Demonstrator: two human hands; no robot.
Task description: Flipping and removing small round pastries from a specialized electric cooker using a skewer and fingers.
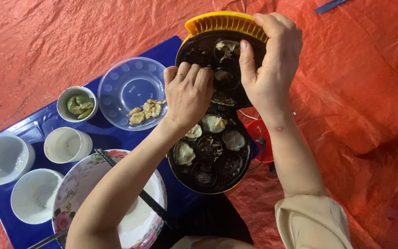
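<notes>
Gripping the yellow rim at the top, the right hand (272, 60) has its fingers curled over the ribbed edge of the raised lid (222, 50), thumb pressed flat on the dark inner face, so the lid stands tilted up and open. And the left hand (187, 94) is right there beside it, fingers bent and bunched together, tips dipping into the lid's round hollows; whether anything is pinched between them cannot be made out. A ring shows on one finger.

Below the hands, the dark lower plate (210, 159) of the snack maker lies open, its round cups holding pale cooked pieces, some cups bare. Bits of batter cling in the lid's hollows just under the right thumb.

Out to the person's left, a clear plastic plate (130, 87) holds a few small golden cakes (146, 110). Next to it, a small bowl (77, 103) with lime wedges. Nearer the person, three white bowls and a flowered bowl (84, 184) with a black utensil (134, 189) across it. All sit on a blue tray (38, 129) over an orange tarp (360, 92); a red object (260, 138) peeks out behind the right forearm.
</notes>
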